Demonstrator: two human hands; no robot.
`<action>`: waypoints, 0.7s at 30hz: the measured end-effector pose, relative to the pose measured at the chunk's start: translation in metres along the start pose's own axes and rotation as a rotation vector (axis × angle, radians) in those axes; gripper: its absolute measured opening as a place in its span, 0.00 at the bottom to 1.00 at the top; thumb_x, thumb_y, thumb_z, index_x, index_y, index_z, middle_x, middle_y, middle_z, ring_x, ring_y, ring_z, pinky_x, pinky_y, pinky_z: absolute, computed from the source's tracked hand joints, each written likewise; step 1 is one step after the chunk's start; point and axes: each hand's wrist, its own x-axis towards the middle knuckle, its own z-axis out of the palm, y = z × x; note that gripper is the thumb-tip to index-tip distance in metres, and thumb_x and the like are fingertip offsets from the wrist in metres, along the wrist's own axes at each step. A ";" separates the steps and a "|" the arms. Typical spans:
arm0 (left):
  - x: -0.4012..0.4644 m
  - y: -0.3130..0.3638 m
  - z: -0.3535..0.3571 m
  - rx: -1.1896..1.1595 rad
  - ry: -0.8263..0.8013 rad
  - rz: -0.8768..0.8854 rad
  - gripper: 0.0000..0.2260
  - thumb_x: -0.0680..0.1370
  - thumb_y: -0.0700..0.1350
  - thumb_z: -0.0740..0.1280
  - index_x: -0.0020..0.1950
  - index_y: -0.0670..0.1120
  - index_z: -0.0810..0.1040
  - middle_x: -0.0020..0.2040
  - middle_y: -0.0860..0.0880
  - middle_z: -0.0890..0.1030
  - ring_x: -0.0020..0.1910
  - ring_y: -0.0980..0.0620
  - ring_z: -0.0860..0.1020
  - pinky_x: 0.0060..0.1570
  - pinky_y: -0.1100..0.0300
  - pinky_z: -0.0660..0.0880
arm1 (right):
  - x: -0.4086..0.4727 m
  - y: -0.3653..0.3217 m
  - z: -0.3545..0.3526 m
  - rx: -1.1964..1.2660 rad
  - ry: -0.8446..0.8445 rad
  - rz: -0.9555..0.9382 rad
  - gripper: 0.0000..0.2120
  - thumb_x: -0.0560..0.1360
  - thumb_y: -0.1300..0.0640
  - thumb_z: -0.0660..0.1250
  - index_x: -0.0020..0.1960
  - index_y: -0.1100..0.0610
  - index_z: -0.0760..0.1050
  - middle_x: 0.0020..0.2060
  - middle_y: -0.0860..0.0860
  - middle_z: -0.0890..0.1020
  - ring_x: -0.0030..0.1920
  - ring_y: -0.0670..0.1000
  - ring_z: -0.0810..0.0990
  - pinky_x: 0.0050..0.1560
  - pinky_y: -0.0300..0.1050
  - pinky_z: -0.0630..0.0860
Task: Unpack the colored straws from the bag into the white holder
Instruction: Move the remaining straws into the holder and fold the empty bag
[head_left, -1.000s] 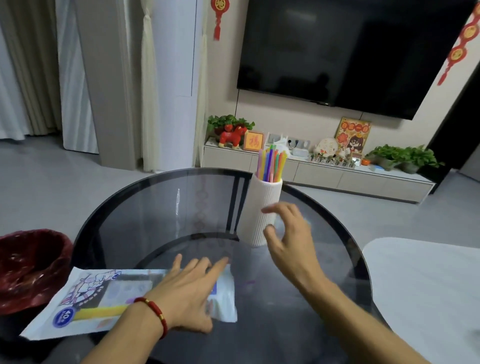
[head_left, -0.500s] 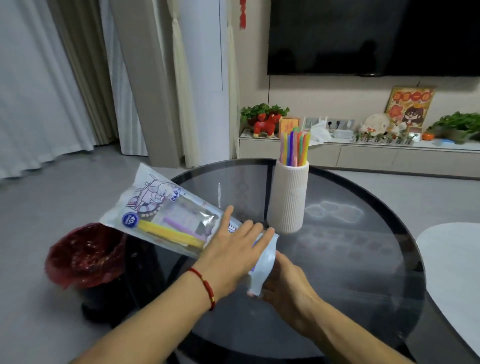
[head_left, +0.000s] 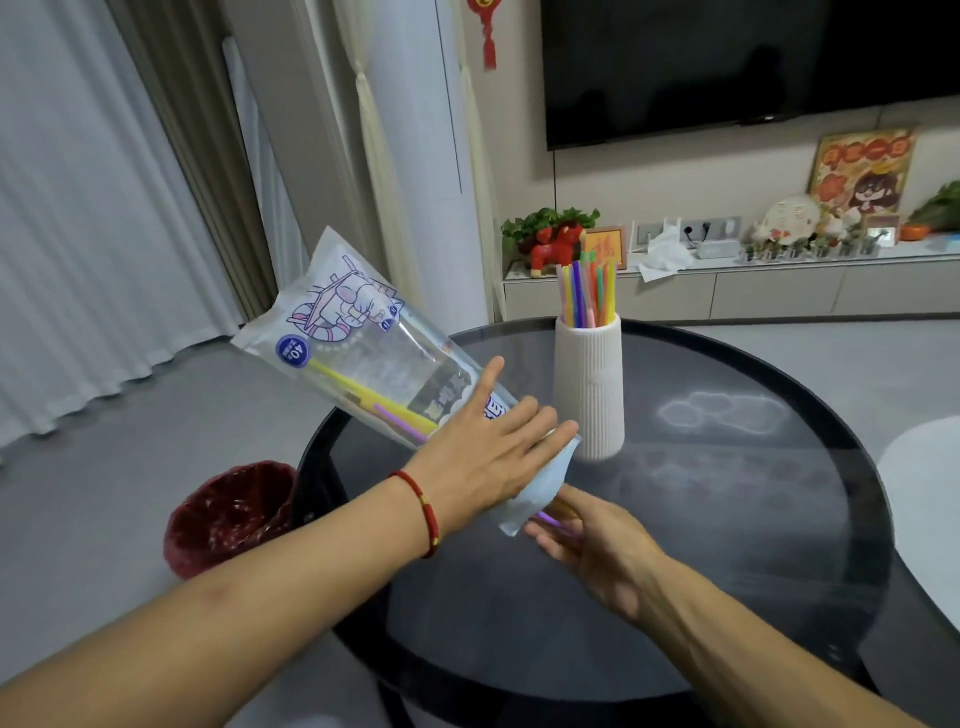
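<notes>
Hands hold tilted bag — right touching purple straw.

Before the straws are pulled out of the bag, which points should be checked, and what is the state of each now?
1. Bag tilted, mouth downward: ok.
2. Left hand holds the bag near its mouth: ok, though the grip under the palm is hidden.
3. Right hand below the mouth, at the purple straw tip: ok; pinch cannot tell.
4. Yellow straw remains inside the bag: not ok yet.
5. White holder upright on the glass table, with room among its straws: ok.
</notes>
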 end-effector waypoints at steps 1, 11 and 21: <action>0.000 0.001 0.001 -0.024 -0.002 -0.005 0.38 0.78 0.43 0.64 0.80 0.41 0.44 0.70 0.40 0.63 0.69 0.40 0.63 0.69 0.27 0.50 | 0.001 -0.001 -0.003 0.035 -0.015 -0.027 0.08 0.78 0.58 0.73 0.53 0.61 0.88 0.52 0.57 0.90 0.50 0.52 0.90 0.44 0.40 0.85; -0.008 0.017 0.028 -0.270 -0.035 -0.179 0.49 0.69 0.41 0.73 0.80 0.45 0.44 0.71 0.43 0.65 0.68 0.42 0.67 0.72 0.34 0.55 | 0.000 -0.024 -0.049 0.126 0.082 -0.127 0.04 0.77 0.69 0.72 0.47 0.70 0.83 0.44 0.62 0.88 0.43 0.56 0.90 0.40 0.40 0.86; -0.001 0.022 0.036 -0.208 0.045 -0.143 0.51 0.67 0.42 0.76 0.80 0.44 0.47 0.71 0.42 0.67 0.68 0.41 0.67 0.71 0.32 0.55 | 0.008 -0.013 -0.047 0.019 0.067 -0.192 0.02 0.74 0.68 0.75 0.43 0.67 0.86 0.44 0.61 0.89 0.45 0.56 0.90 0.44 0.41 0.85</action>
